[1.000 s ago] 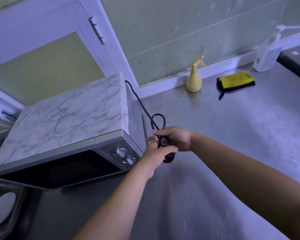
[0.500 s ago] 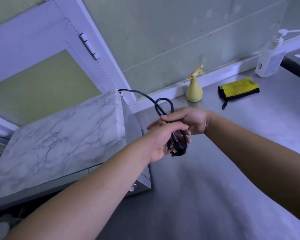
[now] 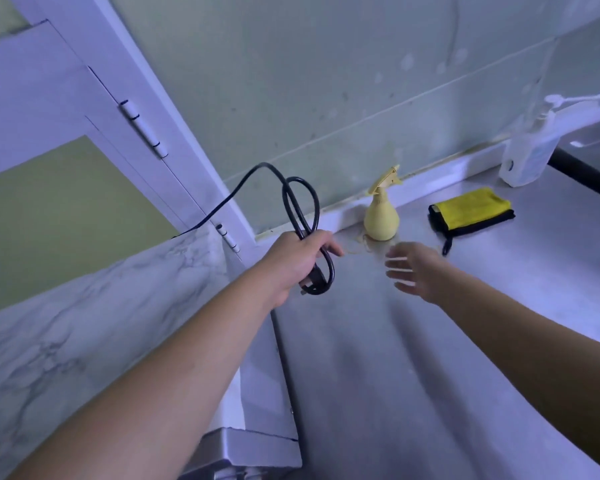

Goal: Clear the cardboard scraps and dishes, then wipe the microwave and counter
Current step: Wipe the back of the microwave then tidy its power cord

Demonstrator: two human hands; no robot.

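- Centre frame: cord looped into a bundle, gripped in left hand. Fingers curled round the loops, plug end hanging below the fist. Probably bundled to lift it off surfaces due for wiping.
- Up and left of the fist: free run of cord arching back behind microwave. Slack, not taut.
- Right of centre: right hand holding nothing, fingers straight and spread, hovering over counter near sprayer. Judged a reach toward sprayer or cloth; cannot tell which.
- Centre, against the wall: yellow sprayer, upright. To its right and apart from it: folded yellow-and-black cloth, flat on counter. Wiping kit parked at the back edge, out of the way yet within reach.
- Lower left: microwave top, marble-patterned, nothing seen on the visible part.
- No cardboard or dishes in frame. Clearing judged done, wiping not yet begun.
- Upper right: pump bottle by the wall, blurred.
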